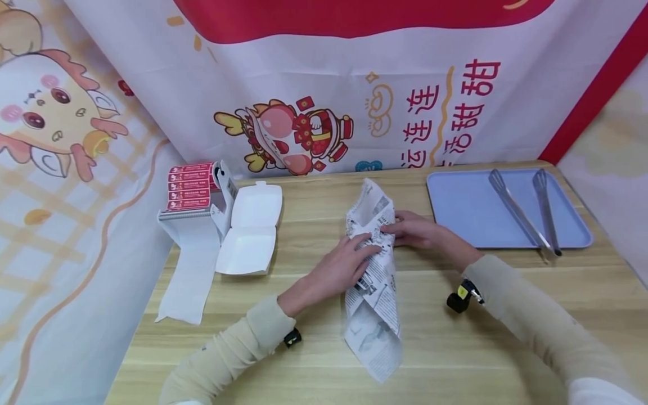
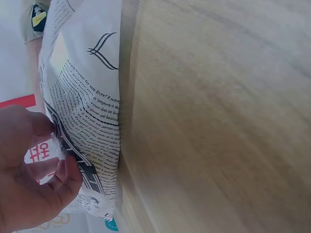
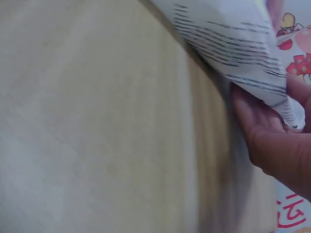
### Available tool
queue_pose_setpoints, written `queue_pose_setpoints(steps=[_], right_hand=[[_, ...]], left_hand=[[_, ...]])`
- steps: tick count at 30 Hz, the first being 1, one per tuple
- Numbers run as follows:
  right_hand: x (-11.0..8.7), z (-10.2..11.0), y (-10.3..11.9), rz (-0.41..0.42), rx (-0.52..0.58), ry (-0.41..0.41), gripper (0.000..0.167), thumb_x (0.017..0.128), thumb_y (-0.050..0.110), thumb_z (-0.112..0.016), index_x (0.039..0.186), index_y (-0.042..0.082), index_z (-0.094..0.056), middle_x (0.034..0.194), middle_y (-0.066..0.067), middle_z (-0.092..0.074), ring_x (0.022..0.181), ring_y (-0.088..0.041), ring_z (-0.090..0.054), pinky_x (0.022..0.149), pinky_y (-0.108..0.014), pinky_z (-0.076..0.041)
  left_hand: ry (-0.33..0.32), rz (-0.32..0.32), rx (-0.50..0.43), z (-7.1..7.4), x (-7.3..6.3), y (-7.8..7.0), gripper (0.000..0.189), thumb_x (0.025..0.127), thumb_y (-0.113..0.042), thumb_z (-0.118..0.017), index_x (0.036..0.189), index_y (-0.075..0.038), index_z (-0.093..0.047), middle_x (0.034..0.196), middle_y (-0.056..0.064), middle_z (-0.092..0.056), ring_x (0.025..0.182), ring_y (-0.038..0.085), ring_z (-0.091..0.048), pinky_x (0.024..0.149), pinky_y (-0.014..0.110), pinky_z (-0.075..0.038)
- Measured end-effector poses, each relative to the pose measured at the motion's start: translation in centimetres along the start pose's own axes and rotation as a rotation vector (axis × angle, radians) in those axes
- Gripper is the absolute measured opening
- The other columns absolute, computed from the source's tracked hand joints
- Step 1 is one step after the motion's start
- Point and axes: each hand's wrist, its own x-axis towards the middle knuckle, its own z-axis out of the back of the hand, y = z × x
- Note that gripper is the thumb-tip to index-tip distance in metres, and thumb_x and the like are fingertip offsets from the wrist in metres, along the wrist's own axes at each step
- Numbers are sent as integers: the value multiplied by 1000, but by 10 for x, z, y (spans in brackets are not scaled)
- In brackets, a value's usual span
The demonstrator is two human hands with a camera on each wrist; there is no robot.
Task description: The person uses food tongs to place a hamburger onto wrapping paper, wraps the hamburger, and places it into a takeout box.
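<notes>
A folded sheet of newsprint-patterned wrapping paper [image 1: 372, 287] lies lengthwise on the table, tapering at its near end. The left hand [image 1: 341, 264] lies over its middle; the left wrist view shows bent fingers and thumb on a dark-banded fold of the paper [image 2: 90, 107]. At the upper right edge, the right hand [image 1: 417, 229] grips the paper, thumb above and fingers beneath. In the right wrist view, those fingers cup the printed underside [image 3: 233, 43]. Whether anything is wrapped inside is hidden.
An unfolded white takeaway box [image 1: 248, 253] is at the left, beside a dispenser holding a roll of red labels [image 1: 189, 185] with a white strip hanging out. A blue tray [image 1: 460, 208] with two metal tongs [image 1: 521, 216] stands at back right. A printed cloth backs the wooden table.
</notes>
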Motion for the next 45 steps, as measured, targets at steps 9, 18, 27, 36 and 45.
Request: queue_pose_setpoints(steps=[9, 18, 27, 36, 45], right_hand=[[7, -7, -9, 71, 67, -57, 57, 103, 7, -50, 156, 6, -28, 145, -14, -50, 118, -17, -61, 97, -30, -54], [14, -13, -14, 64, 95, -36, 58, 105, 11, -47, 158, 8, -23, 138, -10, -55, 112, -16, -64, 96, -32, -55], [12, -19, -18, 209, 114, -7, 54, 107, 14, -40, 157, 7, -22, 134, 0, -57, 120, -11, -59, 100, -27, -50], [-6, -14, -8, 382, -682, -63, 36, 103, 12, -52, 135, -3, -58, 130, -19, -64, 113, -22, -63, 104, -36, -47], [-5, -6, -3, 213, -625, -185, 54, 98, 29, -63, 144, 6, -49, 135, -16, -62, 117, -29, -61, 104, -41, -46]], left_hand=[[46, -4, 31, 2, 3, 0, 44, 105, -26, -48, 149, -24, -46, 160, 5, -38, 141, 25, -41, 110, 37, -45], [90, -3, 4, 3, 1, -1, 44, 106, -27, -48, 150, -23, -45, 160, 6, -38, 142, 26, -41, 112, 39, -44], [53, -21, 62, 3, -2, 0, 43, 105, -24, -50, 148, -22, -48, 159, 7, -40, 141, 27, -43, 108, 39, -48], [74, -3, 58, 0, -2, 0, 44, 106, -28, -46, 150, -25, -45, 161, 4, -36, 139, 24, -44, 103, 37, -52], [87, -3, 67, 4, 0, 0, 44, 106, -28, -47, 150, -26, -45, 160, 5, -37, 140, 26, -44, 106, 39, -50]])
